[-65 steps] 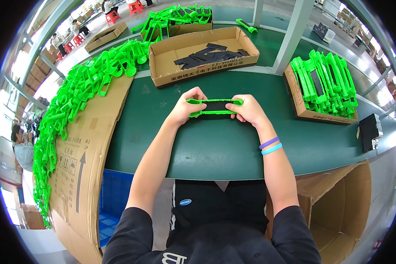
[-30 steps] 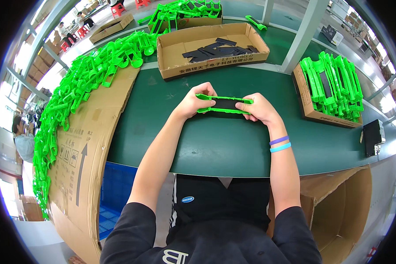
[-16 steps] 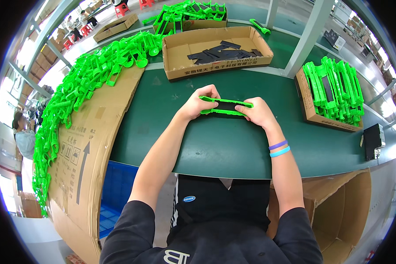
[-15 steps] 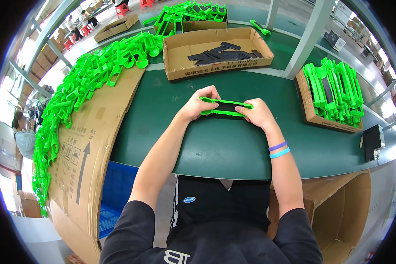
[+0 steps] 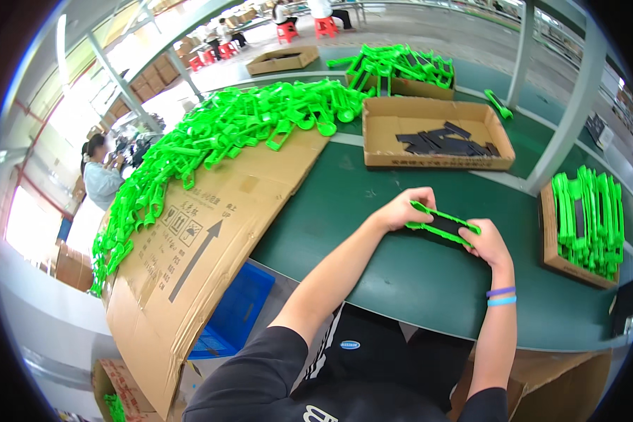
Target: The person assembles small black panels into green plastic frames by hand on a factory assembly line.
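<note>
A: The green plastic frame [image 5: 443, 224] with its black insert [image 5: 446, 224] has moved right and tilted since 2 seconds ago; it's held just above the tabletop [image 5: 401, 281].

B: The grips?

A: Left hand [image 5: 401, 209] pinches the upper-left end, right hand [image 5: 486, 243] clamps the lower-right end, both closed on it.

B: Meaning?

A: Likely the insert is being pressed home. Loose green parts [image 5: 211, 141] lie left, black inserts [image 5: 446, 144] beyond, finished pieces [image 5: 587, 221] right.
</note>
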Available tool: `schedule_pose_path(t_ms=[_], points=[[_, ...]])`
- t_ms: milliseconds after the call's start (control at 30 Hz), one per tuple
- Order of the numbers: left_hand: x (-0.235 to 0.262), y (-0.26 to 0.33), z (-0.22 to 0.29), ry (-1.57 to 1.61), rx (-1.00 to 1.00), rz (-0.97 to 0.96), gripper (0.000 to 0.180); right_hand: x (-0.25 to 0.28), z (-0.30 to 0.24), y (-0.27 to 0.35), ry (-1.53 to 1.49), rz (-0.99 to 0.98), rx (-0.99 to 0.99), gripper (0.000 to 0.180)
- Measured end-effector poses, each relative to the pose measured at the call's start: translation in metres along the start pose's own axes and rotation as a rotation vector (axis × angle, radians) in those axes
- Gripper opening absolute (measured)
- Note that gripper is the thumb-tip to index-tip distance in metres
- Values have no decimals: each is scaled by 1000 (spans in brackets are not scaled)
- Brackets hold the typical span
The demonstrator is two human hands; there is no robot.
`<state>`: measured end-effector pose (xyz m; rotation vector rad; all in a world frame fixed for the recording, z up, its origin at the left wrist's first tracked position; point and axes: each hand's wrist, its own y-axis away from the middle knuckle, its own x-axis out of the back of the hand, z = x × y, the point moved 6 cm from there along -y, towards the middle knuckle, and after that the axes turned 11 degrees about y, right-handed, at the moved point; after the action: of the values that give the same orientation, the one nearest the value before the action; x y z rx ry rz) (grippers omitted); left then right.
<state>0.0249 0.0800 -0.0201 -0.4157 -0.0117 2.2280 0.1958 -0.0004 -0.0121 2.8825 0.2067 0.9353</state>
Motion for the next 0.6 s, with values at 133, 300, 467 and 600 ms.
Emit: schedule_pose_path(t_ms=[133, 300, 467, 600], points=[[-3, 3, 7, 0, -11, -3, 16, 0, 0, -5, 35, 107, -8, 28], [-1, 2, 2, 19, 70, -29, 17, -3, -1, -4, 30, -8, 10, 31], [2, 0, 5, 12, -25, 1, 17, -4, -6, -4, 29, 85, 47, 27], [2, 1, 1, 46, 39, 9, 16, -2, -3, -7, 34, 136, 33, 28]])
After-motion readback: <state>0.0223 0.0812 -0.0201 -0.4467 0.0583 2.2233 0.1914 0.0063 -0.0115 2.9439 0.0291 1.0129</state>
